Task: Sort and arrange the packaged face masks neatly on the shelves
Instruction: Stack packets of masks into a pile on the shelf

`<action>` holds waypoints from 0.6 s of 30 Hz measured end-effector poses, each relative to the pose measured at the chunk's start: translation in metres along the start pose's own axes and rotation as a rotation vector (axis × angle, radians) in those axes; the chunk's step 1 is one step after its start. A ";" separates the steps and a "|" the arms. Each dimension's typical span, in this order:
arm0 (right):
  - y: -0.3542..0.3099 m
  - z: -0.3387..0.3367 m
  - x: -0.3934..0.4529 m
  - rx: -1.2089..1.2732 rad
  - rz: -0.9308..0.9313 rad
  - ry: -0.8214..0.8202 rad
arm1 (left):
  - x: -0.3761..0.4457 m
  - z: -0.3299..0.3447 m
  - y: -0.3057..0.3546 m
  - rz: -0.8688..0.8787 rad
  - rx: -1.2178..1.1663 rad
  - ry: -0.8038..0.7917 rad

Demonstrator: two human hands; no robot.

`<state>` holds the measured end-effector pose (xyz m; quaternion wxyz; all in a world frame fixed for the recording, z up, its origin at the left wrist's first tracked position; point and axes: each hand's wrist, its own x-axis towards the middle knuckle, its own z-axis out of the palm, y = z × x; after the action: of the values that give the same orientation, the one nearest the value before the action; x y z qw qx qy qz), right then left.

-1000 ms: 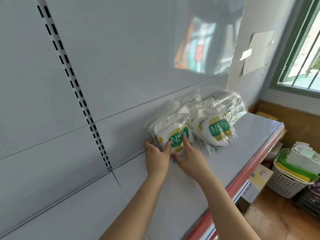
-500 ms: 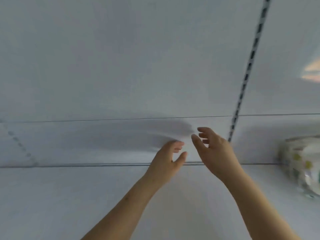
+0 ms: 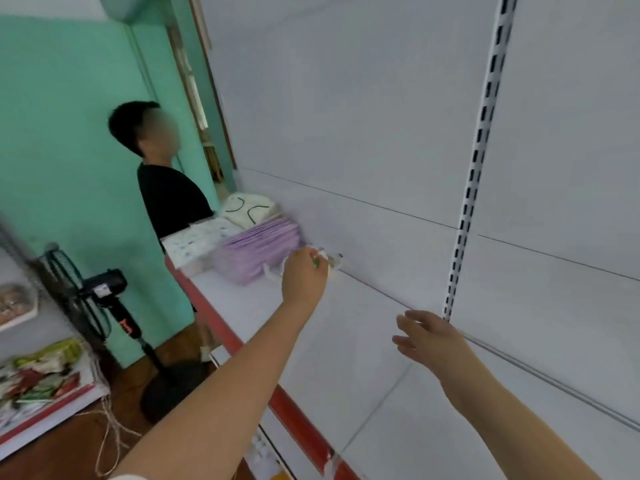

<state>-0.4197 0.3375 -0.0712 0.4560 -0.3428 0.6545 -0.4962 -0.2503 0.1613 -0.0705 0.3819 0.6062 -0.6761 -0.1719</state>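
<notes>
Two bare hands reach over a pale shelf (image 3: 346, 341) with a red front edge. The left hand (image 3: 304, 276) is far along it, next to a purple stack of packaged masks (image 3: 259, 252). Its fingers are curled toward the back panel (image 3: 381, 133), and something small with white, green and yellowish bits shows just past the knuckles; motion blur and the hand itself hide most of it, so I cannot tell what it is or whether the fingers actually pinch it. The right hand (image 3: 429, 337) hovers nearer, above the bare shelf, fingers spread and relaxed, holding nothing; its forearm runs off the lower right corner.

Beyond the purple stack lie a white patterned pack (image 3: 194, 244) at the shelf's front edge and a cream pack with dark ear loops (image 3: 247, 207) farther back; both are blurred and their print cannot be read. A slotted upright rail (image 3: 479, 161) runs down the back panel on the right.

At the far end of the shelf a person in a black shirt (image 3: 169, 199) stands against a green wall (image 3: 69, 133), partly hidden behind the packs. On the left a black standing fan (image 3: 100, 296) rests on the wooden floor, and another shelf holds colourful packets (image 3: 38, 372), cut off by the frame edge.
</notes>
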 end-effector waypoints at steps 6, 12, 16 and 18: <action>-0.024 0.112 0.081 0.280 0.171 -0.069 | 0.087 -0.006 -0.079 -0.067 0.318 -0.322; -0.026 0.152 0.118 0.075 0.202 0.076 | 0.088 -0.015 -0.086 0.024 0.204 -0.595; -0.034 0.139 0.110 0.229 0.233 0.108 | 0.076 -0.032 -0.079 -0.089 -0.154 -0.545; -0.044 0.131 0.099 0.370 0.213 0.134 | 0.063 -0.040 -0.072 -0.273 -0.416 -0.422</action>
<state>-0.3313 0.1923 -0.0667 0.5164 -0.1483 0.6136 -0.5786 -0.1703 0.0955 -0.0747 0.3222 0.5513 -0.6032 -0.4780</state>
